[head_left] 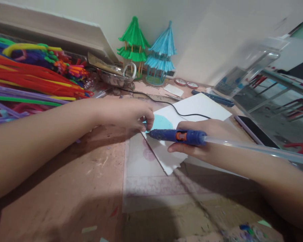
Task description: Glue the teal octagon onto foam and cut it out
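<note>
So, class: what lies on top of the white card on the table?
A light blue disc lies on the white card, the left hand pinching its edge. A black cable crosses the card. The right hand covers the card's middle.

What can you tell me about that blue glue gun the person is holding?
The glue gun is dark blue plastic with a small orange part midway along its body. It lies nearly level in the right hand, nozzle pointing left toward a light blue piece on white card. A clear glue stick juts from its back. The left hand pinches the piece beside the nozzle tip.
</note>
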The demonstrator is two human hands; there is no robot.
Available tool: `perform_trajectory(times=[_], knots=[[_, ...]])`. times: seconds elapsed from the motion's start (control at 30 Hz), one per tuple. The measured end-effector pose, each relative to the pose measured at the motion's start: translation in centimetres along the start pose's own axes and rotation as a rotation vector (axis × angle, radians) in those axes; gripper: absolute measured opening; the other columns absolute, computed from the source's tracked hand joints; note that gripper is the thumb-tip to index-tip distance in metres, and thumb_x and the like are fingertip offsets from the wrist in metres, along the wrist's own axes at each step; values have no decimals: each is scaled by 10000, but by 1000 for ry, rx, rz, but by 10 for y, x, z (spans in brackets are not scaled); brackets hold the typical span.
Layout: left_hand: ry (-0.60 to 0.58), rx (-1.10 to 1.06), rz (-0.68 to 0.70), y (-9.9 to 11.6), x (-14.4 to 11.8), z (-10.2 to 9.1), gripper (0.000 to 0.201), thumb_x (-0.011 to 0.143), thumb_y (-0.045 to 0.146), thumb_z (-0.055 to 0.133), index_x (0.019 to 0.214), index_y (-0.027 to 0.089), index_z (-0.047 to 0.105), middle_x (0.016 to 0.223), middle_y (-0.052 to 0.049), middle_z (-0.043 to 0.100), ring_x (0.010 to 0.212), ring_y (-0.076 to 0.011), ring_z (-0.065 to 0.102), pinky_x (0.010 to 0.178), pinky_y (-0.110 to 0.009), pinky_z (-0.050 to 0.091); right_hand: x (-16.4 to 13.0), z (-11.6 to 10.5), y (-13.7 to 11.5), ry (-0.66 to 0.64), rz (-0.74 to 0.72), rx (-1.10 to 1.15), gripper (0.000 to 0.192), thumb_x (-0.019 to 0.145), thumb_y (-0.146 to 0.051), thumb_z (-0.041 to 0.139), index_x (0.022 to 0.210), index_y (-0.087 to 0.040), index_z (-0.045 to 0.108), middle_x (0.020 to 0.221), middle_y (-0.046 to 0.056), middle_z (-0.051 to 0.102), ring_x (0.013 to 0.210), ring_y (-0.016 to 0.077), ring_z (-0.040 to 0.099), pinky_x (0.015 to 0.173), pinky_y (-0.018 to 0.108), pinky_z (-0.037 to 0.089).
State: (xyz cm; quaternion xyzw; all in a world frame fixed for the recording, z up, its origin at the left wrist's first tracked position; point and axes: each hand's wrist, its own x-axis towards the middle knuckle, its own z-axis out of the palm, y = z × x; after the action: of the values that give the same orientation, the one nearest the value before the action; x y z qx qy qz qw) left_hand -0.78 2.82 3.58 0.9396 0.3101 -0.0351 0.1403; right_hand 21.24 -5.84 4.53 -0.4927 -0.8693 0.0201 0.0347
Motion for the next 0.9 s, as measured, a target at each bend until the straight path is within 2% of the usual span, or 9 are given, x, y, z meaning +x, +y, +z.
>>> perform_trajectory(times=[0.3,0.57,0.73,0.9], knots=[[-20,17,-17,1,1,0,138,816,173,647,874,223,762,928,-1,676,799,-136,573,658,-211,349,1,-2,-1,-30,26,-17,294,855,-551,684,823,-259,693,605,-15,654,497,164,543,516,262,280],[0,16,21,-6,3,3,143,804,224,648,880,237,768,915,-6,662,812,-151,578,661,-220,355,-1,2,1,13,-14,2,321,873,-568,658,832,-251,688,592,-21,645,491,151,538,533,261,284],[-12,0,-3,-5,2,2,128,808,209,650,862,230,764,918,-7,650,818,-157,575,662,-224,351,-1,0,1,14,-15,-3,295,876,-538,663,804,-252,684,589,0,652,500,169,559,522,275,287],[6,0,32,-7,2,2,119,813,198,671,861,245,769,911,1,645,796,-135,569,660,-208,354,-2,-5,3,-20,24,-27,316,860,-574,659,795,-266,682,588,7,657,539,194,584,513,277,284]])
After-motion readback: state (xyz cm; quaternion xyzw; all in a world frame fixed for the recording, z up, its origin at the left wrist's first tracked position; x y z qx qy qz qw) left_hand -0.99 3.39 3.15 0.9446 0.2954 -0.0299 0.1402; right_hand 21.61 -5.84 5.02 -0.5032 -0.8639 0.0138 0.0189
